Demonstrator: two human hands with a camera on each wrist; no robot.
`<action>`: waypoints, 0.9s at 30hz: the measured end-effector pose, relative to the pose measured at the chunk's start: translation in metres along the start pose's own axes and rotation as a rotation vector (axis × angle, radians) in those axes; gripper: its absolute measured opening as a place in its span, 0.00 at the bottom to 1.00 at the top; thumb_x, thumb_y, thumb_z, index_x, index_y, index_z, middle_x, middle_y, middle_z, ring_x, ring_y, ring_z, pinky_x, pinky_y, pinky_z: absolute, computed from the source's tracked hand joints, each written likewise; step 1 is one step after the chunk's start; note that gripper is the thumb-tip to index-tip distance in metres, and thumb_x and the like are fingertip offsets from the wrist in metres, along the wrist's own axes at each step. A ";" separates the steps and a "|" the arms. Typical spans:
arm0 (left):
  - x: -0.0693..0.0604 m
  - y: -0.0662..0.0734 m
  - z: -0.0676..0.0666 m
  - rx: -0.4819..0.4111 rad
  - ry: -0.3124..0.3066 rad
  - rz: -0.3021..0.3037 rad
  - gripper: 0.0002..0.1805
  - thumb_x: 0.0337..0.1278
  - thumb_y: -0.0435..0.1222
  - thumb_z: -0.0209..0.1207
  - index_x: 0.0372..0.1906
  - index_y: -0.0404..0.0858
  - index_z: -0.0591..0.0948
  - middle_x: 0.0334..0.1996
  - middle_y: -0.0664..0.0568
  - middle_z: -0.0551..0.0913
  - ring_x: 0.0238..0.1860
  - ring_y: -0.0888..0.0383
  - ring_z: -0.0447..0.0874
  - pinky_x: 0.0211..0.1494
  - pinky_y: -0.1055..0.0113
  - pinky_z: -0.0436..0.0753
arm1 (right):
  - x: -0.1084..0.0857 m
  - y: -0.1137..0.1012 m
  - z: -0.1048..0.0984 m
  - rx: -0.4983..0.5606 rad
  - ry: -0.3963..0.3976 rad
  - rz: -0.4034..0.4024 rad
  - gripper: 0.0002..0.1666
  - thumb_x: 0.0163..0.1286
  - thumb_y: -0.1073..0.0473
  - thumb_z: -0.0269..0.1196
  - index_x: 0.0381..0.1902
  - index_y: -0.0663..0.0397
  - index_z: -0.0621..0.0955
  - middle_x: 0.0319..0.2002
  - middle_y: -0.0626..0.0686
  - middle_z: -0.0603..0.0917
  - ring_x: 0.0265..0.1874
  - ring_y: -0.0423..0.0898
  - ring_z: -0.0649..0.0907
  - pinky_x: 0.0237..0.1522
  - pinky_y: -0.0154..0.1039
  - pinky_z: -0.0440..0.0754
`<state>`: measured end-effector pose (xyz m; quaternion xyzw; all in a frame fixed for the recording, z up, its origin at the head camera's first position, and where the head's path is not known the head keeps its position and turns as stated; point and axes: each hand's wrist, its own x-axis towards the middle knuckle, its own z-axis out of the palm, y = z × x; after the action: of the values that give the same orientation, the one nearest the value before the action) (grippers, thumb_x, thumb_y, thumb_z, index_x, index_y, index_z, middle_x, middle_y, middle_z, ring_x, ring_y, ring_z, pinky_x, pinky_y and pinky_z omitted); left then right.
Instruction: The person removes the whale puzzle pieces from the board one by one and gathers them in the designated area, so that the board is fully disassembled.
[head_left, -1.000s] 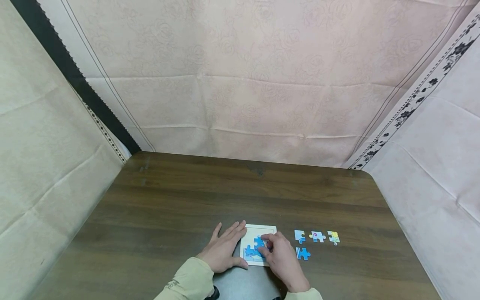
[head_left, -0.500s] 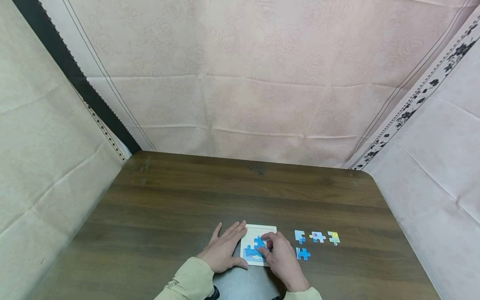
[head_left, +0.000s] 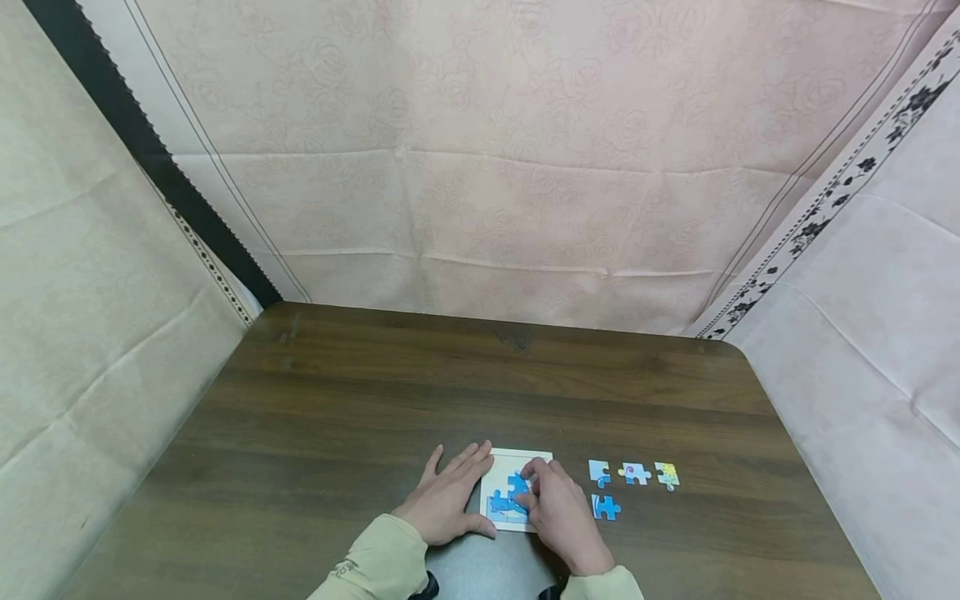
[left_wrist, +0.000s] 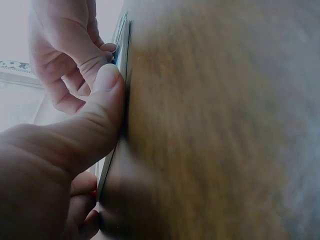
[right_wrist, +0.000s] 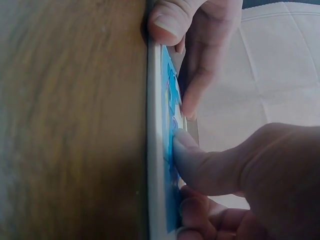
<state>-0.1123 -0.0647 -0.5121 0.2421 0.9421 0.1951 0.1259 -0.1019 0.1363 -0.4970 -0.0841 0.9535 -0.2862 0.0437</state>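
Observation:
A small white puzzle frame (head_left: 516, 527) lies near the table's front edge, with joined blue pieces (head_left: 498, 506) in its lower left part. My left hand (head_left: 448, 498) has its fingers spread and touches the frame's left side; its thumb rests at the near left corner. Over the right part of the frame is my right hand (head_left: 562, 515), thumb and index finger bent together at a puzzle piece they largely hide. In the right wrist view the right thumb (right_wrist: 202, 167) bears on the blue picture surface (right_wrist: 170, 150), other fingers curled at the frame.
To the right of the frame lie several loose pieces: a blue-and-white one (head_left: 599, 472), one with a pink mark (head_left: 635, 474), a yellow one (head_left: 667, 475) and a blue one (head_left: 606, 507). Pale cloth (head_left: 480, 208) hangs behind the wooden table (head_left: 375, 375).
My right hand has shifted slightly up and to the left over the frame, its index finger more bent. The left hand, the frame and the loose pieces stay where they were.

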 end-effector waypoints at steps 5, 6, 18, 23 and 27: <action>0.000 0.000 0.000 -0.002 0.000 -0.001 0.53 0.45 0.67 0.61 0.75 0.44 0.62 0.77 0.57 0.51 0.76 0.56 0.48 0.71 0.36 0.41 | 0.001 0.000 0.000 -0.020 0.006 -0.011 0.12 0.60 0.63 0.70 0.39 0.52 0.79 0.28 0.47 0.74 0.21 0.41 0.73 0.24 0.38 0.74; 0.000 0.000 0.000 -0.004 0.000 -0.001 0.53 0.45 0.67 0.61 0.75 0.44 0.62 0.77 0.57 0.51 0.76 0.56 0.48 0.71 0.36 0.41 | 0.001 0.000 0.000 -0.024 0.006 -0.012 0.12 0.60 0.63 0.70 0.39 0.52 0.78 0.28 0.47 0.74 0.21 0.41 0.73 0.24 0.38 0.74; 0.001 -0.001 0.001 -0.002 -0.001 -0.004 0.54 0.44 0.67 0.61 0.74 0.44 0.62 0.77 0.57 0.51 0.76 0.55 0.48 0.71 0.36 0.41 | 0.003 -0.002 0.001 -0.029 -0.020 0.022 0.12 0.61 0.62 0.70 0.40 0.51 0.78 0.28 0.47 0.73 0.21 0.42 0.72 0.25 0.39 0.75; 0.000 0.000 0.000 0.000 -0.001 -0.001 0.54 0.45 0.67 0.61 0.74 0.44 0.62 0.77 0.57 0.51 0.76 0.55 0.48 0.71 0.36 0.41 | 0.003 -0.002 0.001 -0.025 -0.023 0.021 0.12 0.61 0.63 0.70 0.40 0.52 0.77 0.28 0.48 0.73 0.21 0.42 0.72 0.25 0.39 0.74; 0.000 0.000 0.000 0.001 0.002 -0.001 0.53 0.45 0.67 0.62 0.74 0.44 0.62 0.77 0.56 0.52 0.76 0.55 0.48 0.71 0.36 0.42 | 0.002 -0.001 0.001 -0.026 -0.012 0.018 0.13 0.61 0.62 0.70 0.40 0.51 0.77 0.28 0.47 0.72 0.21 0.42 0.72 0.25 0.38 0.73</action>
<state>-0.1121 -0.0646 -0.5122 0.2416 0.9424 0.1946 0.1250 -0.1036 0.1345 -0.4973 -0.0778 0.9575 -0.2731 0.0507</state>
